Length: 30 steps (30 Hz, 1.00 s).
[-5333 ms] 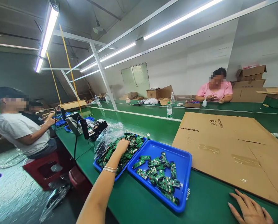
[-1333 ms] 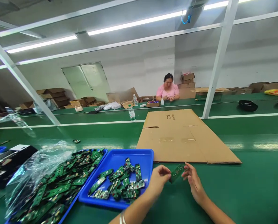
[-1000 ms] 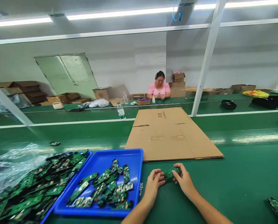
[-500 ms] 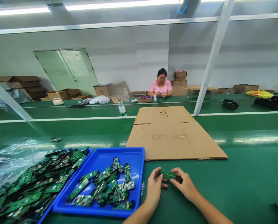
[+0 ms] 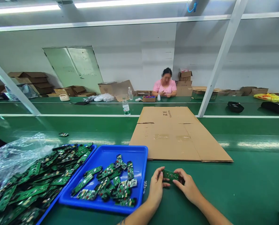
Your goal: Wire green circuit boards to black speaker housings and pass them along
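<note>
A small green circuit board (image 5: 170,175) is held between both my hands just above the green table. My left hand (image 5: 156,189) pinches its left end and my right hand (image 5: 188,187) pinches its right end. Left of my hands stands a blue tray (image 5: 139,154) holding several loose green circuit boards (image 5: 111,184). Farther left, a second blue tray (image 5: 92,147) is heaped with many more boards (image 5: 43,178), partly under a clear plastic bag (image 5: 15,153).
A flattened cardboard sheet (image 5: 176,134) lies beyond my hands. A water bottle (image 5: 125,107) stands behind it. A person in a pink shirt (image 5: 165,86) sits at the far bench among cardboard boxes (image 5: 116,87). A white slanted post (image 5: 221,56) rises at right. A stray board (image 5: 63,134) lies on the belt.
My left hand left the heaped tray and both hands came together on one circuit board in front of me. Over the last second the hands barely shifted; the view drifted slightly.
</note>
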### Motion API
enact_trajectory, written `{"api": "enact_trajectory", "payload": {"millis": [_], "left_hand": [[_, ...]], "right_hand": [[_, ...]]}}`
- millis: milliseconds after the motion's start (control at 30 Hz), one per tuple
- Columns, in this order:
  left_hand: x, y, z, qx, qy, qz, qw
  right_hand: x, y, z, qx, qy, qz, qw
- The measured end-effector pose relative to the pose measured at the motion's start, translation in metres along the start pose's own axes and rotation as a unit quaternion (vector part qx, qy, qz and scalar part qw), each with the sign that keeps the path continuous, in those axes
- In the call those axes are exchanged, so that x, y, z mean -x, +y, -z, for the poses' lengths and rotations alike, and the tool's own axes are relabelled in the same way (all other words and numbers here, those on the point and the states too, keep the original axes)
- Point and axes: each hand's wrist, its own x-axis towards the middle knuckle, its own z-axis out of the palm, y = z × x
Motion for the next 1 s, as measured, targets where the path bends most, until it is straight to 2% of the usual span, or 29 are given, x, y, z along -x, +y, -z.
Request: {"api": "enact_trajectory", "payload": {"millis": [167,433,800,1000], "left_hand": [[0.0012,0.0008,-0.0011,-0.002,0.001,0.003,1.000],[0.0034,0.0036,-0.0010,-0.013,-0.014,0.009,1.000],[0.0042,0.0040,-0.0040,-0.029,-0.062,0.017,0.997],[0.0030,0.0017,-0.0036,-0.052,-0.063,-0.002,0.997]], "right_hand": [[-0.0003,0.0028,0.0010,-0.008,0.008,-0.011,1.000],[-0.0018,0.0064,0.0022,-0.050,-0.015,-0.014,0.999],[-0.0011,0.0041,0.0047,-0.007,0.089,-0.025,0.996],[-0.0035,0.0051,0.0034,-0.001,0.108,-0.028,0.994]]}}
